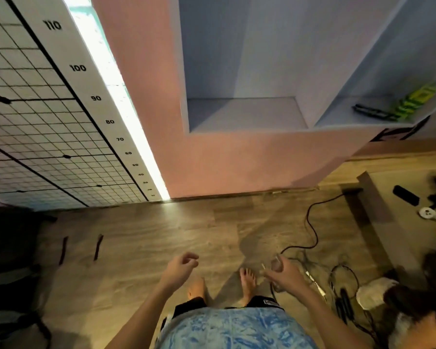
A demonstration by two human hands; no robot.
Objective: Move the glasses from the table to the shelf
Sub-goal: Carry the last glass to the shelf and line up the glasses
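My right hand [286, 273] is closed around a clear drinking glass [277, 263], held low over the wooden floor in front of my feet. My left hand [180, 268] hangs beside it with loosely curled fingers and holds nothing. Straight ahead and higher up is the shelf [247, 114], a pale blue recess set in a pink wall; its left compartment floor is bare. The table is not in view.
The shelf's right compartment holds a green pack [413, 103] and a dark tool [370, 112]. Black cables [312, 222] snake over the floor at right. A gridded height chart [61, 122] fills the left wall. A low platform [400, 222] with small devices lies at right.
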